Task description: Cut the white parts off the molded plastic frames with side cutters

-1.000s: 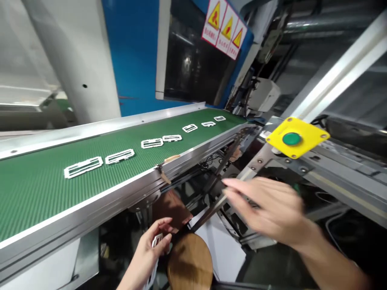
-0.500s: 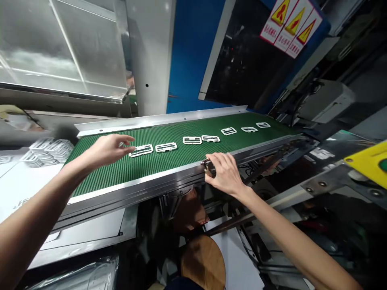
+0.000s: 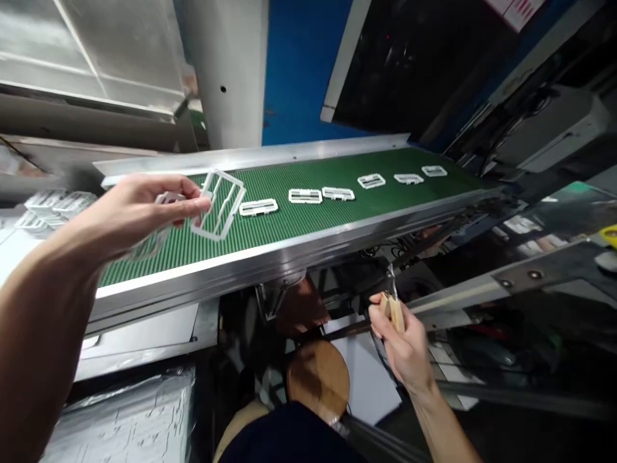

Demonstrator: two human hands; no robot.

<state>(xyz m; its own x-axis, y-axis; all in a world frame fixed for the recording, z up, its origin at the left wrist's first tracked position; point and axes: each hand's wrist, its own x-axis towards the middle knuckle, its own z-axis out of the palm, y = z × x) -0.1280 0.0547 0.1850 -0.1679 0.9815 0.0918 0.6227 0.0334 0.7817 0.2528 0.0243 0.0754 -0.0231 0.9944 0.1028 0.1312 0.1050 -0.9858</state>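
Left hand (image 3: 139,209), fingers pressed together, pinching a white plastic frame (image 3: 219,204) just above a green conveyor belt (image 3: 308,225), more frames (image 3: 337,193) in a row on the belt, a stack of frames (image 3: 53,207) far left, right hand (image 3: 402,341) pinching a wooden-handled tool (image 3: 394,314) below the belt

From here, the parts (image 3: 147,247) below my left hand (image 3: 139,206) blur out, and my right hand (image 3: 402,344) hides most of the tool (image 3: 394,314).

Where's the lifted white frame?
Head view: the white plastic frame is in the left hand, above the green conveyor belt, left of the next white frame.
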